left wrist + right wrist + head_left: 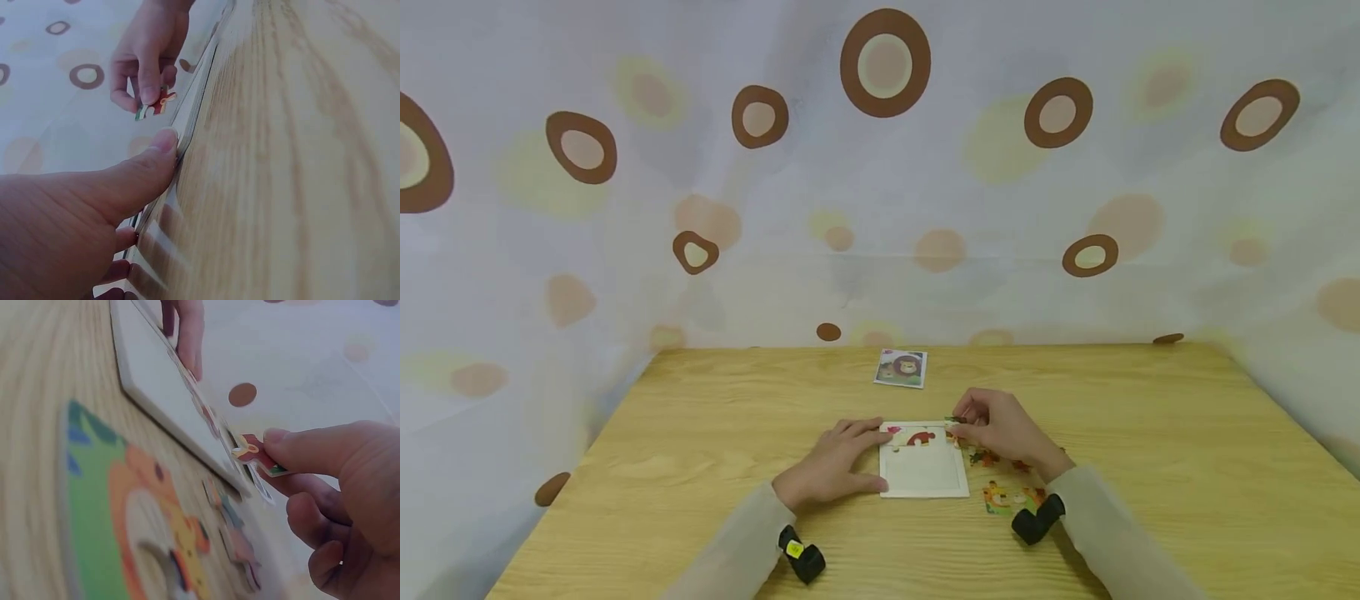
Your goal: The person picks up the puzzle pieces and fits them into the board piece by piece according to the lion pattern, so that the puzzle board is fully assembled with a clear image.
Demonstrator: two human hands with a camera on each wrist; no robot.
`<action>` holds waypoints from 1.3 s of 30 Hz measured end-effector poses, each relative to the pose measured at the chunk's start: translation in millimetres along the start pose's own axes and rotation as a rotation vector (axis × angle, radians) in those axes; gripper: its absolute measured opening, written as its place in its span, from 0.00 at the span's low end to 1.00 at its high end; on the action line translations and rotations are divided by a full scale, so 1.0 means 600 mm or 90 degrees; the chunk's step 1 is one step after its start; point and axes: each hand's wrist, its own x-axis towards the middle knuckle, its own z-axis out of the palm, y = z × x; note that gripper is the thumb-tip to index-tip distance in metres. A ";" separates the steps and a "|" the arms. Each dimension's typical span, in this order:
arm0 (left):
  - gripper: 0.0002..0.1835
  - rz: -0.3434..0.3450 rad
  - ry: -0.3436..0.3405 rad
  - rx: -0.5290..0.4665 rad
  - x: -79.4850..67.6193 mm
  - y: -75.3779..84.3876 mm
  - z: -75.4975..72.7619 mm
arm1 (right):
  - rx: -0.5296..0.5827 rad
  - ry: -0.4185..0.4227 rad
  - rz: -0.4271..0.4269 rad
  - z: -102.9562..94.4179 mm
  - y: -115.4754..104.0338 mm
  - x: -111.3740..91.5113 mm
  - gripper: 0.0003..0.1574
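A white puzzle tray point(922, 477) lies on the table with a few pieces fitted along its far side, among them a piece with a red curve point(921, 438). My left hand point(841, 463) rests along the tray's left edge, fingers extended at the far corner and thumb touching near the close corner. Between thumb and forefinger, my right hand point(1000, 421) pinches a puzzle piece point(254, 450) over the tray's far right corner. That piece is dark red with a yellow loop and a bit of green, seen too in the left wrist view beyond the left thumb point(140, 178).
Loose puzzle pieces point(983, 457) lie to the right of the tray, partly under the right hand. Closer in sits a green and orange piece point(997, 498) by the right wrist camera point(1037, 520). A lion picture card point(901, 368) lies behind the tray. Patterned cloth point(880, 292) hangs behind the table.
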 end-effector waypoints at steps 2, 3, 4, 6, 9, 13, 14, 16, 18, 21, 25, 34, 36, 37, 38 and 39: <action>0.36 0.001 -0.005 0.003 0.006 0.003 0.002 | 0.009 0.004 -0.010 0.002 -0.006 -0.004 0.07; 0.36 0.000 -0.006 0.001 0.007 0.005 0.002 | 0.013 0.005 -0.016 0.003 -0.008 -0.005 0.07; 0.36 -0.002 -0.008 0.002 0.009 0.005 0.003 | 0.017 0.005 -0.019 0.005 -0.009 -0.005 0.07; 0.35 -0.007 -0.007 0.006 0.009 0.005 0.003 | 0.021 -0.001 -0.024 0.011 -0.010 -0.003 0.07; 0.35 -0.013 -0.005 0.013 0.006 0.001 0.001 | 0.023 -0.012 -0.023 0.024 -0.009 0.003 0.07; 0.35 -0.008 -0.010 0.009 0.006 -0.001 0.003 | 0.013 -0.011 -0.004 0.030 -0.010 0.003 0.07; 0.35 -0.006 -0.011 0.008 0.006 -0.001 0.003 | 0.009 -0.006 0.001 0.030 -0.011 0.002 0.07; 0.35 -0.005 -0.013 0.009 0.007 -0.002 0.003 | 0.001 0.000 0.011 0.031 -0.011 0.003 0.07; 0.35 -0.008 -0.011 0.012 0.008 -0.002 0.002 | -0.010 0.001 0.012 0.033 -0.011 0.006 0.07; 0.35 -0.012 -0.008 0.011 0.007 -0.003 0.000 | -0.022 -0.006 0.021 0.040 -0.013 0.015 0.08; 0.35 -0.013 -0.009 0.007 0.004 -0.005 -0.002 | -0.041 -0.005 0.040 0.047 -0.019 0.023 0.08; 0.35 -0.010 -0.011 0.006 0.004 -0.010 0.000 | -0.058 0.011 0.093 0.049 -0.033 0.025 0.05; 0.35 -0.009 -0.012 0.005 0.005 -0.010 0.000 | -0.061 0.009 0.092 0.048 -0.035 0.025 0.05; 0.35 -0.010 -0.011 0.005 0.005 -0.010 0.001 | -0.061 0.007 0.090 0.047 -0.036 0.026 0.05; 0.35 -0.009 -0.011 0.006 0.005 -0.010 0.001 | -0.060 0.003 0.089 0.047 -0.036 0.026 0.05; 0.35 -0.009 -0.010 0.005 0.005 -0.010 0.001 | -0.062 0.001 0.084 0.047 -0.036 0.027 0.04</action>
